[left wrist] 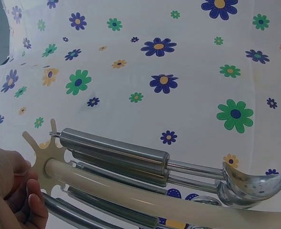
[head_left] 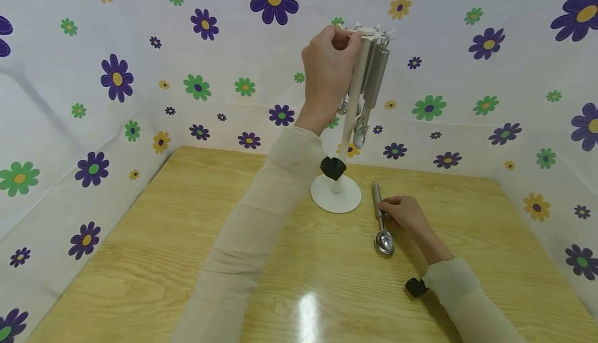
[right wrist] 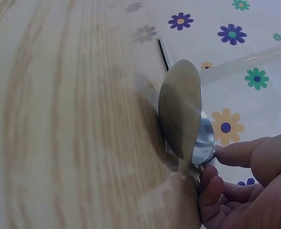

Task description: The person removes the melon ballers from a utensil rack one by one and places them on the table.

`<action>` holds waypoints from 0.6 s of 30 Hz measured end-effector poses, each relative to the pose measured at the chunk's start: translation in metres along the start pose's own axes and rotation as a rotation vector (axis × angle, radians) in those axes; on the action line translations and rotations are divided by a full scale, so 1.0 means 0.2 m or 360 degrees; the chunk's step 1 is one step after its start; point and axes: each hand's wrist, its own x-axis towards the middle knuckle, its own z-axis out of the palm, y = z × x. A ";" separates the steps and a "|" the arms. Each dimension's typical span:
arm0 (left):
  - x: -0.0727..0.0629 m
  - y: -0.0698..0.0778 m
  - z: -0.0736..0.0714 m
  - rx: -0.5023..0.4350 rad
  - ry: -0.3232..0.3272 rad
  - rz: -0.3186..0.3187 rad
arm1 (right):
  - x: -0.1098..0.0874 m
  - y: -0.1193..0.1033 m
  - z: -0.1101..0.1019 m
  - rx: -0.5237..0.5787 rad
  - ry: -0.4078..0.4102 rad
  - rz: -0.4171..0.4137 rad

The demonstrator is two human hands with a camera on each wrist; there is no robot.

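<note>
A cream utensil stand (head_left: 357,81) with a round white base (head_left: 327,203) rises from the table. My left hand (head_left: 329,55) is at its top, thumb and fingers pinching the hooked top plate (left wrist: 47,153). Several metal utensils hang from the hooks by their end loops; a steel scoop (left wrist: 255,186) with a smooth tubular handle (left wrist: 114,150) is among them. In front of the base, a metal ice cream scoop (head_left: 384,242) lies on the table, handle toward the back. My right hand (head_left: 407,214) pinches its handle from the right; the bowl (right wrist: 181,109) looms large in the right wrist view.
The wooden table (head_left: 187,260) reaches back to a white cloth backdrop (head_left: 224,63) printed with flowers, which also encloses both sides. Black wrist mounts (head_left: 417,287) sit on both sleeves. The left forearm (head_left: 261,223) crosses in front of the table's middle.
</note>
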 end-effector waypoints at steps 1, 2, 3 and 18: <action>0.00 0.00 0.00 0.0003 -0.0001 -0.0006 | 0.00 0.00 0.00 -0.0006 0.0006 0.0002; 0.00 0.00 0.00 0.0002 -0.0003 -0.0013 | 0.00 0.00 0.00 -0.0010 0.0011 0.0002; 0.00 0.01 0.00 0.0004 -0.0002 -0.0021 | 0.00 0.00 0.00 -0.0014 0.0015 0.0003; 0.00 0.01 -0.01 0.0045 0.0004 -0.0010 | 0.01 0.01 0.00 0.0045 0.0007 -0.0034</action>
